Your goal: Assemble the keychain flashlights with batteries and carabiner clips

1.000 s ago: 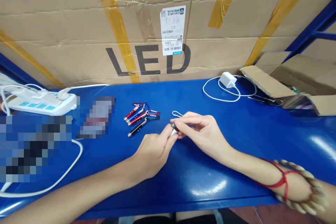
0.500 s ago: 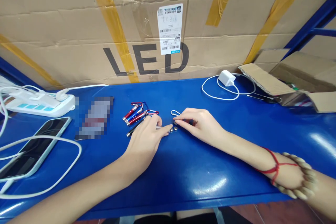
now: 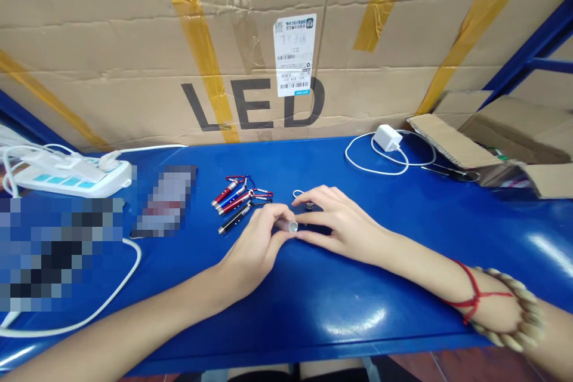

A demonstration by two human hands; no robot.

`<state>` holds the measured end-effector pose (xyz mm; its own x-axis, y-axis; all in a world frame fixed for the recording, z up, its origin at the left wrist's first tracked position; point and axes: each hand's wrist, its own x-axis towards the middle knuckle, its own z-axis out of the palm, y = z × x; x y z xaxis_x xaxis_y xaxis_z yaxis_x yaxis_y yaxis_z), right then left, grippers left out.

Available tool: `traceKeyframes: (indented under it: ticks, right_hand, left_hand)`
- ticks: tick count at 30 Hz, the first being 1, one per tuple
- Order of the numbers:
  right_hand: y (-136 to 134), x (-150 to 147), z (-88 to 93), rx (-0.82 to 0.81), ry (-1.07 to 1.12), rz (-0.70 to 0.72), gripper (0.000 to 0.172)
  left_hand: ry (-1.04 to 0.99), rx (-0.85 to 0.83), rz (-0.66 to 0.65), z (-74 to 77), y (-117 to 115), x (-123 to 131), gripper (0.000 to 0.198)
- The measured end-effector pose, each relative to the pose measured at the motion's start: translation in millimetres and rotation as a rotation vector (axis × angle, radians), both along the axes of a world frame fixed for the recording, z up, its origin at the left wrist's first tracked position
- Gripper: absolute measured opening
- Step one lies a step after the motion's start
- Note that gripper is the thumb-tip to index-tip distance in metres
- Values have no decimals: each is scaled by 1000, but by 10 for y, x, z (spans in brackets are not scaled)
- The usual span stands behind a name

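My left hand [image 3: 264, 236] is closed around a short silver tube [image 3: 292, 227], its round open end facing right. From the other side my right hand [image 3: 347, 218] reaches in, with the thumb and a finger on either side of the tube's end. A small round metal piece [image 3: 309, 206], like a button cell, lies under the right hand's fingers. Behind that hand shows part of a silver carabiner clip [image 3: 298, 193]. Left of my hands lie a black penlight [image 3: 235, 218], a blue penlight [image 3: 230, 197] and two red penlights [image 3: 235, 201], with clips attached.
A white power strip [image 3: 89, 182] with plugs and cables stands on the left of the blue table [image 3: 322, 292], near blurred phone-like objects. A white charger [image 3: 387, 138] with its cable, scissors [image 3: 461, 175] and an open carton [image 3: 505, 137] are at the right. A large cardboard box [image 3: 250, 42] backs the table.
The silver tube has turned so its open end shows in my left hand. My right hand has moved from the small metal pieces to the tube's end, its fingers spreading somewhat.
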<state>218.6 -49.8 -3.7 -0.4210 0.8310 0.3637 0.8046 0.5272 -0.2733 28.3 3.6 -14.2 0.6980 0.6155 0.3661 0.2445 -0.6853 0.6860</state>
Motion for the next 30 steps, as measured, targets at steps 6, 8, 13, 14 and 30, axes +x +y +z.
traceKeyframes:
  ticks: [6, 8, 13, 14, 30]
  right_hand:
    - [9, -30, -36, -43, 3, -12, 20]
    - [15, -24, -33, -52, 15, -30, 18]
    - [25, -1, -20, -68, 47, -25, 13]
    - [28, 3, -23, -63, 62, -31, 11]
    - [-75, -62, 85, 380, 370, -33, 9]
  left_hand:
    - [-72, -97, -99, -28, -33, 4, 12]
    - [-72, -134, -81, -10, -45, -1, 11]
    - [-67, -94, -53, 18, -60, -15, 9]
    - [-40, -79, -58, 23, -59, -16, 8]
    - [126, -87, -41, 54, -43, -3, 11]
